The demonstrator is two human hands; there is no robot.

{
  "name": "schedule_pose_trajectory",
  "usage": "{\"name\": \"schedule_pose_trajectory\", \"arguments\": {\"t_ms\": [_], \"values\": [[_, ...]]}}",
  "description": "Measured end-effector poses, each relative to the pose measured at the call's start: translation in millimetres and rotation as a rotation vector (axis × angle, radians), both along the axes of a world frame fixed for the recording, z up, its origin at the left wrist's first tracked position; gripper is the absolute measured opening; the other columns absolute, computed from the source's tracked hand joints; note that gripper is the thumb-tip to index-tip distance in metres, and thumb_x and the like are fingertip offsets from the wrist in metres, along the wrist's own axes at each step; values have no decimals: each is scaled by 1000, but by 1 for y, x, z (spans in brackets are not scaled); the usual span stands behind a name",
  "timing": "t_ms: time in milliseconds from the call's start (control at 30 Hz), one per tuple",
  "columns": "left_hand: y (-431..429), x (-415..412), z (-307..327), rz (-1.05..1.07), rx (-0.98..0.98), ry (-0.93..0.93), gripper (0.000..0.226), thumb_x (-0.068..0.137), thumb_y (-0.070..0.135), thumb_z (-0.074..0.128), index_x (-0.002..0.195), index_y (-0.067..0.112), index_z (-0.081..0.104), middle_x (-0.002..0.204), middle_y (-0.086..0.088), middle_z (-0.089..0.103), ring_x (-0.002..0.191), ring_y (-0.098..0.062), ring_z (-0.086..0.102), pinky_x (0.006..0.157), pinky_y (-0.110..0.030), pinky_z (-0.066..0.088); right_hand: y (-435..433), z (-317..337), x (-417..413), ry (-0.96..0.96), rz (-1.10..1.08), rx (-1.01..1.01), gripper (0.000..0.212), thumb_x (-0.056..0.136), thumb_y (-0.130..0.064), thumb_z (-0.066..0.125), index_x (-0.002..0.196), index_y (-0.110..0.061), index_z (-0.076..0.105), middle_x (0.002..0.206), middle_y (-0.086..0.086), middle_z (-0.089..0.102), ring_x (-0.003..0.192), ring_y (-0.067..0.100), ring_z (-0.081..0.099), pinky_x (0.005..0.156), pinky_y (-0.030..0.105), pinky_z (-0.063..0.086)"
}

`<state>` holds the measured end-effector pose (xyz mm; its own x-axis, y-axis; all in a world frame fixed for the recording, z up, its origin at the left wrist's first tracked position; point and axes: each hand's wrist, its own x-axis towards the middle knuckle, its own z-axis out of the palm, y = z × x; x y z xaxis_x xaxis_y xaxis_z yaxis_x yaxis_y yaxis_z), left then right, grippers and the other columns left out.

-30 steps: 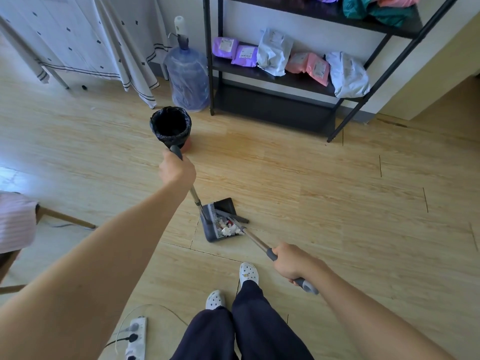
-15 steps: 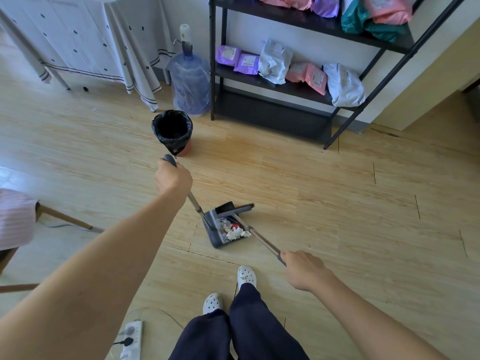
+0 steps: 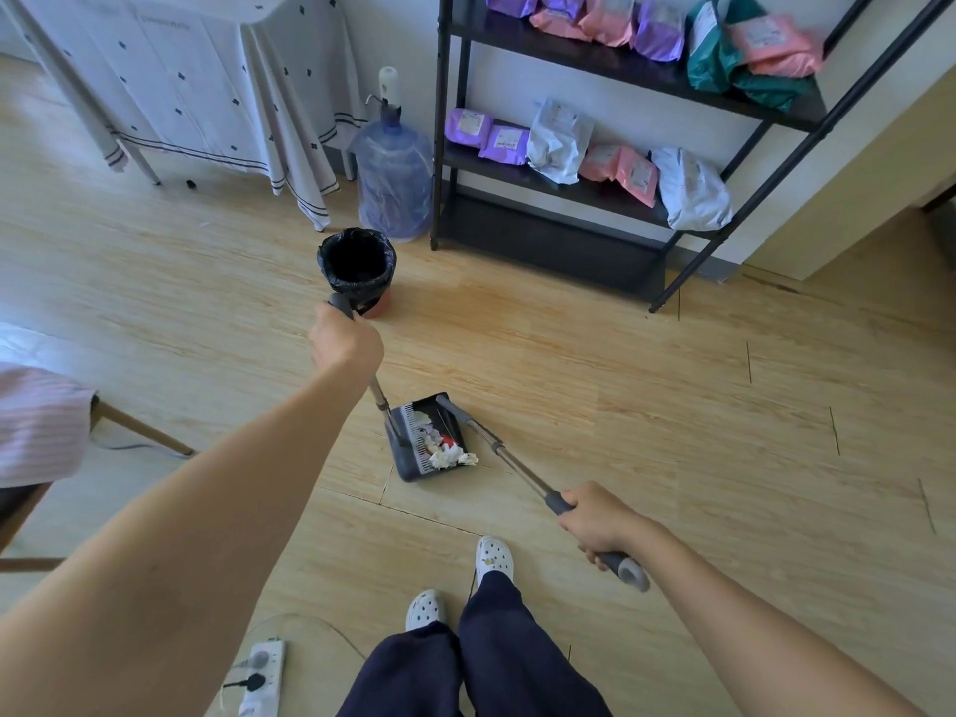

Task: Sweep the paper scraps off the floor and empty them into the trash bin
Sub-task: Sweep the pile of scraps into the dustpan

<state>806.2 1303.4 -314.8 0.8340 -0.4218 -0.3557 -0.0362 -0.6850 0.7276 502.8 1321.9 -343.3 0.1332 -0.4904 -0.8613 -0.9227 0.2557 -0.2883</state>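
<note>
Black-lined bin (image 3: 362,289) beyond dustpan (image 3: 408,460), water jug (image 3: 396,183) behind; left grip (image 3: 344,344) clamps dustpan, right grip (image 3: 597,525) broom (image 3: 517,468).

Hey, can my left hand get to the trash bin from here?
Probably not yet: the left hand grips the dustpan handle, and the trash bin stands on open floor farther ahead; nothing blocks the way.

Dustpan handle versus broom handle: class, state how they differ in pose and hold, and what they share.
The dustpan handle is gripped by the left hand near its top; the broom handle by the right hand. The dustpan handle stands steeply; the broom handle slants low. Both are metal shafts with grey grips, ending at the dustpan.
</note>
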Motion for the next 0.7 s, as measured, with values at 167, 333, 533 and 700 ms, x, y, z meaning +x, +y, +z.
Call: {"name": "schedule_pose_trajectory", "arguments": {"t_ms": [167, 333, 533, 700], "values": [[6, -2, 0, -35, 17, -35, 24, 98, 23, 41, 117, 9, 46, 113, -17, 58, 98, -40, 62, 83, -52, 55, 9, 0, 6, -145, -409, 165, 29, 94, -3, 39, 116, -17, 52, 60, 5, 39, 31, 7, 35, 33, 14, 33], [9, 2, -3, -36, 20, -37, 24, 98, 22, 41, 117, 8, 45, 113, -17, 57, 99, -38, 60, 84, -52, 54, 9, 6, 2, -191, -623, 243, 42, 98, -9, 44, 139, -1, 41, 60, 6, 42, 26, 5, 35, 29, 12, 33], [11, 5, -8, 0, 43, -30, 26, 98, 19, 41, 121, 6, 45, 118, -19, 57, 106, -37, 58, 89, -48, 51, 7, 3, -2, -154, -599, 190, 40, 98, -9, 43, 137, -3, 45, 60, 6, 41, 27, 6, 34, 29, 13, 33], [20, 27, -14, -24, 113, -35, 24, 97, 20, 41, 118, 8, 44, 113, -20, 58, 98, -41, 62, 84, -51, 54, 16, -12, 2, -94, -470, 81, 37, 96, -6, 36, 129, -8, 53, 57, 5, 40, 34, 10, 35, 34, 17, 33]]}}
